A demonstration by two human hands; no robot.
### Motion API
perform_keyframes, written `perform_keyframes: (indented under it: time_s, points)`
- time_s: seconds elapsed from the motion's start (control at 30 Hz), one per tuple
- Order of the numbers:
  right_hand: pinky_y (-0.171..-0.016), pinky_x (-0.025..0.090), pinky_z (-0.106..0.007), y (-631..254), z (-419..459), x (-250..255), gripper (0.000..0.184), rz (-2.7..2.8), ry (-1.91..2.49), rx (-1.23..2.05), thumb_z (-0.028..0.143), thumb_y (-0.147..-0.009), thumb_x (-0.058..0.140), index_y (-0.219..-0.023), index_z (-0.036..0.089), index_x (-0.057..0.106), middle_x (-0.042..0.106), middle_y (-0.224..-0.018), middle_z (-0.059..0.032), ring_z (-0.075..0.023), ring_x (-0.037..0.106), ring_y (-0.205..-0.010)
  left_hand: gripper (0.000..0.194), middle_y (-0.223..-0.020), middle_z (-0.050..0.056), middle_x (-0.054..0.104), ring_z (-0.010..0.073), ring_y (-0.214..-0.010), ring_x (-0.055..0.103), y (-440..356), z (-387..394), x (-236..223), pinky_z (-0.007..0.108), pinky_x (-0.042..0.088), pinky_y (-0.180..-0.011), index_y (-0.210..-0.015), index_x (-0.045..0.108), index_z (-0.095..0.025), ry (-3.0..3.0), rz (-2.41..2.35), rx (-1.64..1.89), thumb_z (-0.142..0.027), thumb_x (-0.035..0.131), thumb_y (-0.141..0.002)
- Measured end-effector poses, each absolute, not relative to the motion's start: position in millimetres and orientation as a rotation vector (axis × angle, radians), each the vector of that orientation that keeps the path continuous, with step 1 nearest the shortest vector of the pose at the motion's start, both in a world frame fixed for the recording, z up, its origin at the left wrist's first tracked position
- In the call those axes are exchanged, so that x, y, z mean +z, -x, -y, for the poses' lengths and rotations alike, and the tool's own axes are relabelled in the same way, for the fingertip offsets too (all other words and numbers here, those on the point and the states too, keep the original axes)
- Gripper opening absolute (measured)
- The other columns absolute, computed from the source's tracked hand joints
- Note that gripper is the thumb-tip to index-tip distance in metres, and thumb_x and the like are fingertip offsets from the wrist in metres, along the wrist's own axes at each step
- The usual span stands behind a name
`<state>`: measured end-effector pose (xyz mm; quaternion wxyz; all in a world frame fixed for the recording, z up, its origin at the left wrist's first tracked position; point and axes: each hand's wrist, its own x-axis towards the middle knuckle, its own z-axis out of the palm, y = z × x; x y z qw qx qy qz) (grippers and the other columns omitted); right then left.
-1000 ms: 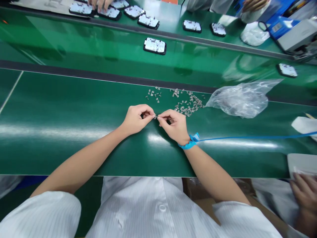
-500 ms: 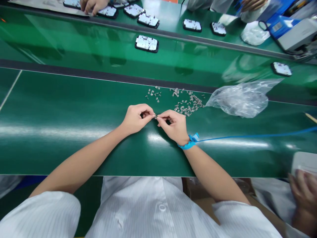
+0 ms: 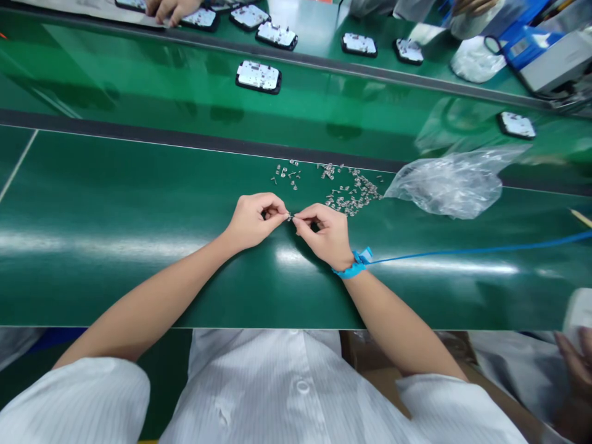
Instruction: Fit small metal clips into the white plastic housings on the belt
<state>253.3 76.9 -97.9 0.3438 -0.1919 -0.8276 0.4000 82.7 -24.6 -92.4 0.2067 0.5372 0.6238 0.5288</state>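
My left hand (image 3: pixel 255 220) and my right hand (image 3: pixel 326 234) meet fingertip to fingertip over the green bench (image 3: pixel 115 246). Both are closed in a pinch on a tiny metal part (image 3: pixel 290 217) held between them. Just beyond the hands lies a scatter of several small metal parts (image 3: pixel 345 192), with a smaller cluster (image 3: pixel 287 174) to its left. My right wrist wears a blue strap (image 3: pixel 355 264) whose blue cord (image 3: pixel 485 250) runs off to the right.
A crumpled clear plastic bag (image 3: pixel 451 184) lies right of the parts. Beyond a dark strip, a green conveyor carries a black-framed board (image 3: pixel 258 76) and another (image 3: pixel 517 124). More boards and other people's hands (image 3: pixel 167 8) are at the far side. A co-worker's hand (image 3: pixel 576 364) is at lower right.
The boards on the conveyor have drifted left. The co-worker's hand and white object at lower right moved further right. My hands keep their pinch in the same spot.
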Motion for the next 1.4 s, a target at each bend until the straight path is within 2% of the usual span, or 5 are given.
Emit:
perform_keyframes:
  time_s: [0.33, 0.43, 0.87, 1.4]
  points:
    - [-0.060, 0.053, -0.029, -252.6, -73.0, -95.0, 0.013, 2.146, 0.536, 1.131, 0.032, -0.092, 0.068, -0.084, 0.022, 0.071, 0.071, -0.075, -0.0018, -0.0148, 0.067, -0.063, 0.009, -0.071, 0.001, 0.070, 0.0087, -0.061, 0.059, -85.1, 23.8, -91.9, 0.022, 0.042, -0.055, -0.075, 0.070, -0.018, -1.612, -1.741, 1.455, -0.019, 0.066, -0.083]
    - [-0.060, 0.053, -0.029, -252.3, -72.5, -94.8, 0.015, 2.147, 0.562, 1.115, 0.034, -0.092, 0.068, -0.084, 0.022, 0.071, 0.072, -0.076, -0.0024, -0.0150, 0.067, -0.064, 0.008, -0.070, 0.000, 0.069, 0.0083, -0.059, 0.057, -85.2, 23.7, -92.0, 0.022, 0.041, -0.054, -0.074, 0.070, -0.018, -1.591, -1.755, 1.470, -0.020, 0.068, -0.082]
    - [-0.061, 0.049, -0.029, -251.9, -75.6, -92.7, 0.010, 2.137, 0.525, 0.998, 0.023, -0.088, 0.065, -0.079, 0.022, 0.068, 0.067, -0.072, -0.0001, -0.0139, 0.060, -0.063, 0.017, -0.072, 0.002, 0.068, 0.0107, -0.062, 0.062, -82.2, 23.5, -93.8, 0.024, 0.048, -0.057, -0.076, 0.066, -0.017, -1.250, -1.635, 1.571, -0.029, 0.077, -0.077]
    - [-0.060, 0.050, -0.029, -252.0, -73.1, -92.6, 0.012, 2.178, 0.516, 1.061, 0.028, -0.090, 0.066, -0.080, 0.022, 0.068, 0.069, -0.070, -0.0006, -0.0142, 0.063, -0.061, 0.010, -0.070, 0.001, 0.069, 0.0093, -0.059, 0.058, -84.3, 24.4, -95.4, 0.023, 0.042, -0.054, -0.074, 0.068, -0.017, -1.581, -1.751, 1.471, -0.023, 0.070, -0.082]
